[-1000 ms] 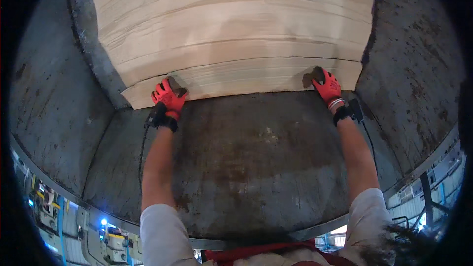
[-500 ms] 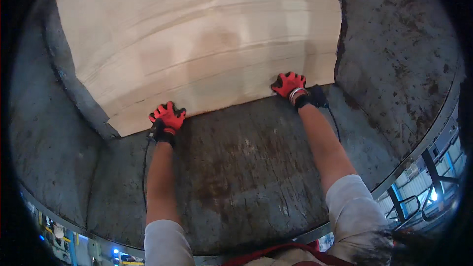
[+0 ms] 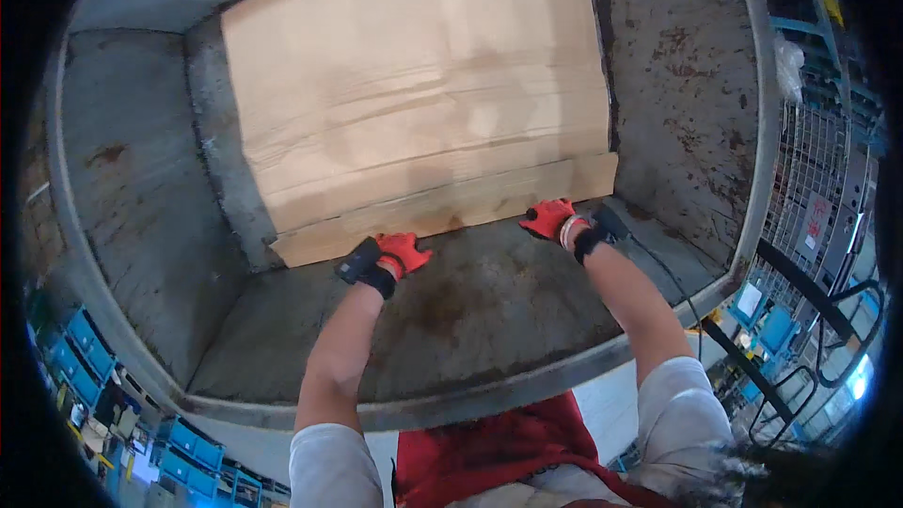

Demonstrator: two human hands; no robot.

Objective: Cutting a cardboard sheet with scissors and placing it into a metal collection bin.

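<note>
Both gloved hands have slid inward along the cardboard stack (image 3: 414,103) lying in the steel bin (image 3: 141,226); left hand (image 3: 400,252) and right hand (image 3: 548,217) press its near edge, fingers curled, holding nothing clear of the bin floor. The stack now shows more of its top face and sits pushed toward the far wall.

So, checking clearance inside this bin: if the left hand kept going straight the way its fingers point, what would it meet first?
Almost at once the left hand would meet the near edge of the cardboard stack; it seems to touch that edge already, though depth is unclear.
</note>
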